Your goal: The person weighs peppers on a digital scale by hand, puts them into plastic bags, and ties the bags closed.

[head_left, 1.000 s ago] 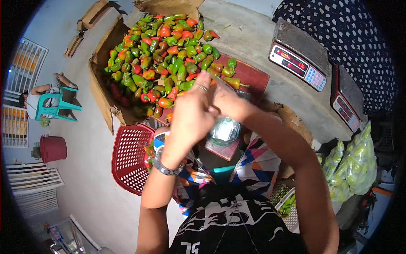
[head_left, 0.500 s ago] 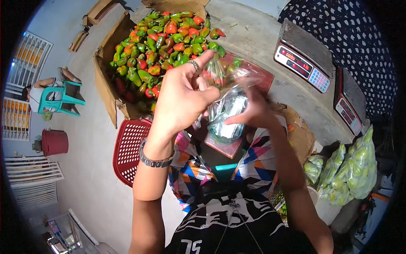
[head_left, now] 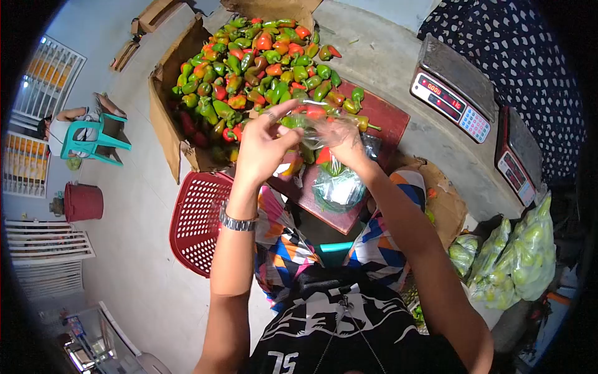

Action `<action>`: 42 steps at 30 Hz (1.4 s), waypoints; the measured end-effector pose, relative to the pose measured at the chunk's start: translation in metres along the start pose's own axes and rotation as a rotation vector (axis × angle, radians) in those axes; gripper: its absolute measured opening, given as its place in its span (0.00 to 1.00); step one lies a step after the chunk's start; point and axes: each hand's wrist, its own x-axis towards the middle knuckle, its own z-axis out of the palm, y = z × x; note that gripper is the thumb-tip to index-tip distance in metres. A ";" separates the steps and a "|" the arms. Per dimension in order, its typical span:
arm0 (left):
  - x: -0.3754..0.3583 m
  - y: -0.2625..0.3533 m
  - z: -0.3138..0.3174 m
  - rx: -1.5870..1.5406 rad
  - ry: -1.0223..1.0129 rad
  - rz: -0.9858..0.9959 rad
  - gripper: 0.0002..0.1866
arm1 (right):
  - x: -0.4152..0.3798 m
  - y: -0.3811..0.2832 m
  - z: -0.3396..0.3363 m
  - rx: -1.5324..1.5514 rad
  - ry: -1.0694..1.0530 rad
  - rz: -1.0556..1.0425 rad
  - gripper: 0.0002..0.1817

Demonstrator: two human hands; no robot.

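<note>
Cardboard [head_left: 165, 128] with high sides holds a big heap of red and green peppers [head_left: 240, 75]. Next comes the red board [head_left: 383, 118], with a shiny bundle of plastic [head_left: 339, 188] on it. A thin clear bag [head_left: 313, 118] (you can see peppers through it) is up over the board, between the fingers of both hands. The left hand [head_left: 265, 142] has its thumb and first finger spread apart at the bag. The right hand [head_left: 346, 143] touches the other side, too blurry to tell its grip.
</note>
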 end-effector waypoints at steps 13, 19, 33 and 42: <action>0.030 -0.177 0.044 0.440 -0.229 0.241 0.31 | -0.027 0.016 -0.023 0.663 -0.181 -0.006 0.35; 0.033 -0.165 0.050 0.441 -0.212 0.358 0.28 | -0.067 0.035 -0.035 0.105 -0.238 0.010 0.64; 0.031 -0.160 0.044 0.415 -0.285 0.342 0.21 | -0.057 0.031 -0.003 0.041 -0.299 0.053 0.55; 0.030 -0.149 0.043 0.436 -0.072 0.211 0.15 | -0.064 0.007 0.010 -0.150 -0.166 -0.027 0.57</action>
